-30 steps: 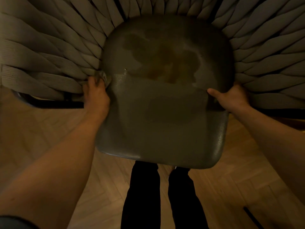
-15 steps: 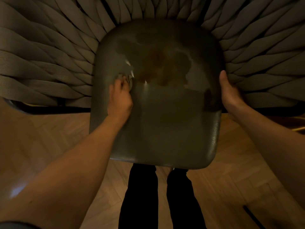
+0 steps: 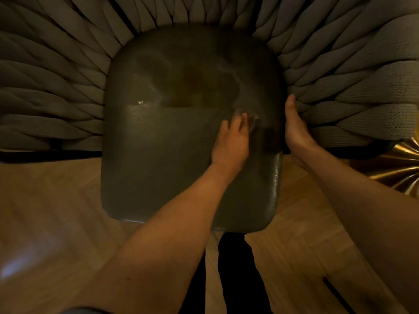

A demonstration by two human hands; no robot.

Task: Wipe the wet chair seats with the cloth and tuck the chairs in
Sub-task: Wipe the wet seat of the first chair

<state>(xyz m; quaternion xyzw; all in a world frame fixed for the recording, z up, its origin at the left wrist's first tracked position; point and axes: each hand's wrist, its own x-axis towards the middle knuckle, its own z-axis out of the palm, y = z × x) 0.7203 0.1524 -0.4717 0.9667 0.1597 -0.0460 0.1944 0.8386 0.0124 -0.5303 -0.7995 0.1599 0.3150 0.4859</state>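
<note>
A dark grey chair seat [image 3: 163,155] fills the middle of the head view, with a wet, shiny patch [image 3: 204,87] over its far half. My left hand [image 3: 231,141] lies on the right part of the seat, fingers curled round a small grey cloth [image 3: 251,120] that shows blurred past the fingertips. My right hand [image 3: 297,130] rests flat along the seat's right edge, fingers straight, against the woven straps.
Thick grey woven straps [image 3: 56,91] of the chair back and sides fan out round the seat. Wooden parquet floor [image 3: 52,200] lies below, my dark trouser legs [image 3: 238,275] stand at the seat's front edge, and a shiny gold object [image 3: 405,168] sits at far right.
My left hand swept the cloth from the seat's left edge across to its right side. My right hand straightened along the right edge. The view shifted slightly left.
</note>
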